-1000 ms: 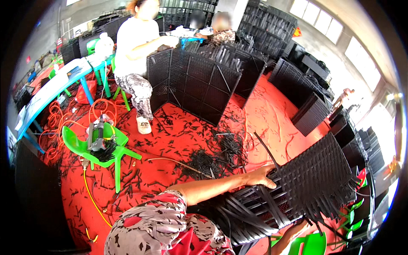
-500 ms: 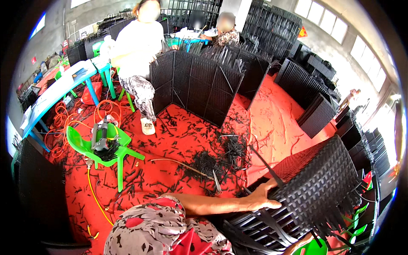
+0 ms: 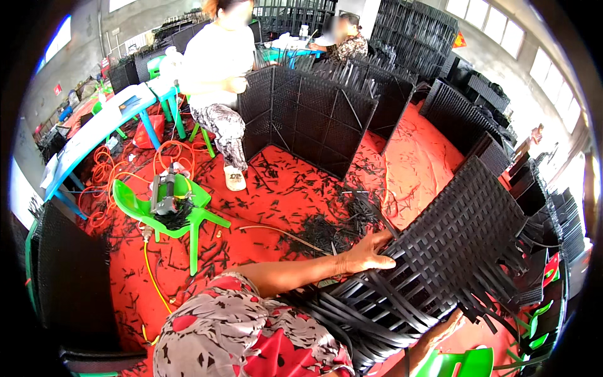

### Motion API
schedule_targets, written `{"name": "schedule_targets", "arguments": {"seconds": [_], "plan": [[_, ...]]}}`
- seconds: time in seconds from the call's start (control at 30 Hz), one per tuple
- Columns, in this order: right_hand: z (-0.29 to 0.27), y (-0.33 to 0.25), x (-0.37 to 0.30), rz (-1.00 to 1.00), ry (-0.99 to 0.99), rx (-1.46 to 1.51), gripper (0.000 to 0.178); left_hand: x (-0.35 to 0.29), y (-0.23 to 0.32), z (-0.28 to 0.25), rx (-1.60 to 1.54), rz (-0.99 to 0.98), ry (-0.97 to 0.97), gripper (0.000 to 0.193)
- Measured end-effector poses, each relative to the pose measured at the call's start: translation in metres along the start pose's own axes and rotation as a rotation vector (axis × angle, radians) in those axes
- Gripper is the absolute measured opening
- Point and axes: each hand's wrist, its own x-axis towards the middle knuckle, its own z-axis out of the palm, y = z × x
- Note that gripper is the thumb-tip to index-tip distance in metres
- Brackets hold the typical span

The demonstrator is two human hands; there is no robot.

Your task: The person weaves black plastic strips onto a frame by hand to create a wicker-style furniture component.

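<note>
A black woven plastic wicker panel stands tilted in front of me, with long loose strips at its near end and more strip ends hanging along its right side. My left hand is closed on its left edge, the thumb lying over the front face and the fingers curled round the edge. Beside the panel's lower right edge is my right hand, reaching up from below. Its fingers are mostly hidden by the panel and strips.
A green chair at left bears a metal tool with a hose. Black offcuts litter the red floor covering. A person stands by a folding wicker panel; another green chair is near my right arm.
The wicker panel has been lifted and turned, so more of its woven face shows. My left hand has moved up and left with it; my right hand shows more. The view has shifted slightly.
</note>
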Motion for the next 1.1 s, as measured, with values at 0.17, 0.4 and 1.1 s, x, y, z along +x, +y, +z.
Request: {"name": "schedule_targets", "arguments": {"seconds": [0.17,0.4,1.1], "plan": [[0.01,-0.028,-0.017,0.158,-0.05,0.322,0.054,-0.016,-0.011,0.005,-0.048,0.095,0.007,0.075],[-0.026,-0.002,0.008,0.016,-0.109,0.337,0.054,-0.023,-0.027,0.01,0.003,0.091,0.018,0.085],[-0.011,-0.004,-0.026,-0.06,0.212,-0.069,0.033,-0.023,0.003,0.023,0.23,-0.006,0.093,0.053]]}}
